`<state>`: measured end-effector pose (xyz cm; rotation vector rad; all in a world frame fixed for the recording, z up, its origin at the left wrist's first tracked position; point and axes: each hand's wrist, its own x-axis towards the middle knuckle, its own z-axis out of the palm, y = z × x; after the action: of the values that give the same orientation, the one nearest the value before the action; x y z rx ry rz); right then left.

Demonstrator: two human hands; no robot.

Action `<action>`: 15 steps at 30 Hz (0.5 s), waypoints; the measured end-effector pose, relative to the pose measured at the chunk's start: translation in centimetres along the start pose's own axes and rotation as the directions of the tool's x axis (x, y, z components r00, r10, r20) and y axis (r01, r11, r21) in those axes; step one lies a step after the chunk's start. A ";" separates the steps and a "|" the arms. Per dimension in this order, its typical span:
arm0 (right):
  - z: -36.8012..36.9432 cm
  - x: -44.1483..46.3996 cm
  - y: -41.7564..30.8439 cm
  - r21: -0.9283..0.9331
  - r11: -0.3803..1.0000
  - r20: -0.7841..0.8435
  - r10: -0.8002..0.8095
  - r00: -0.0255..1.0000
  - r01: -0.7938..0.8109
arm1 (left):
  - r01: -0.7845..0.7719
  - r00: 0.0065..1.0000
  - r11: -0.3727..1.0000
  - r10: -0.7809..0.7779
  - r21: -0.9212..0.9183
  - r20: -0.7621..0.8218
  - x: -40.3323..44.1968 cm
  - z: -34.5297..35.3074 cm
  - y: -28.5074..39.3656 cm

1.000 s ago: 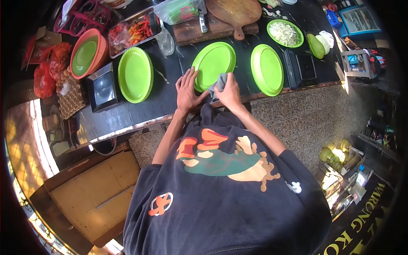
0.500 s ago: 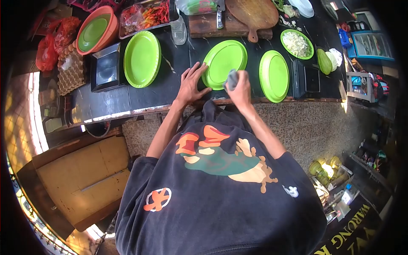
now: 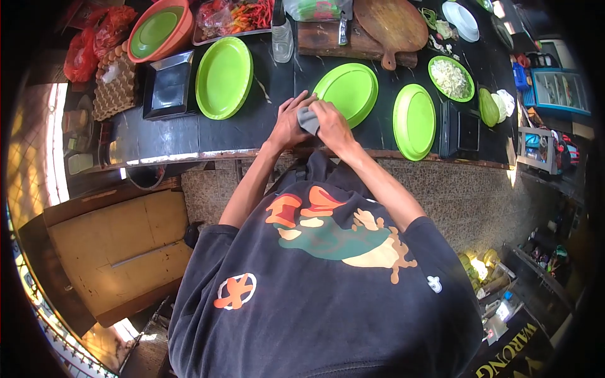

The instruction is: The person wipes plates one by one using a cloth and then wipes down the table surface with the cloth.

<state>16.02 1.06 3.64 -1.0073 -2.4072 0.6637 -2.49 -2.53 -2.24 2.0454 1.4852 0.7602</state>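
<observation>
Just rightward and beyond the right hand (image 3: 334, 130)'s fingers — pinching a cloth (image 3: 308, 121) — the plate (image 3: 350, 89) slants away, left hand (image 3: 288, 127) farther, its grip unclear.

Upper-body garment, seen from above: a loose, faded black shirt (image 3: 353, 321) with short, wide sleeves, the left sleeve (image 3: 211, 252) and right sleeve (image 3: 438, 246) both plain. The central print (image 3: 328, 242) comprises two rounded orange-red shapes (image 3: 283, 210) at its far edge, a dark green patch (image 3: 309, 246) with cream spots, and a cream-and-tan form (image 3: 372, 252) with lobed brown margins at right. Near left, an orange-red cross (image 3: 236, 291) overlies a white ring; at right, a small white mark (image 3: 435, 285). The left hand (image 3: 292, 123) and right hand (image 3: 333, 126) are bare.
</observation>
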 end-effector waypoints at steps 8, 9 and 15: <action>-0.8 -2.6 -0.3 -0.021 0.996 0.003 0.085 0.996 -0.084 | 0.042 0.997 0.998 -0.044 -0.048 -0.059 0.2 -0.2 1.2; -1.3 -3.0 0.2 -0.016 0.997 -0.011 0.069 0.998 -0.069 | 0.061 0.997 0.998 -0.062 -0.031 -0.055 0.3 -0.2 1.3; -6.5 -1.6 3.1 0.264 0.889 -0.204 0.430 0.879 -0.374 | 0.107 0.988 0.994 -0.103 0.026 -0.111 0.4 -0.4 2.5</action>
<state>22.32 3.45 6.56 -1.4213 -1.8648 0.8569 -0.95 -2.85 -0.22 1.9585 1.6621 0.8226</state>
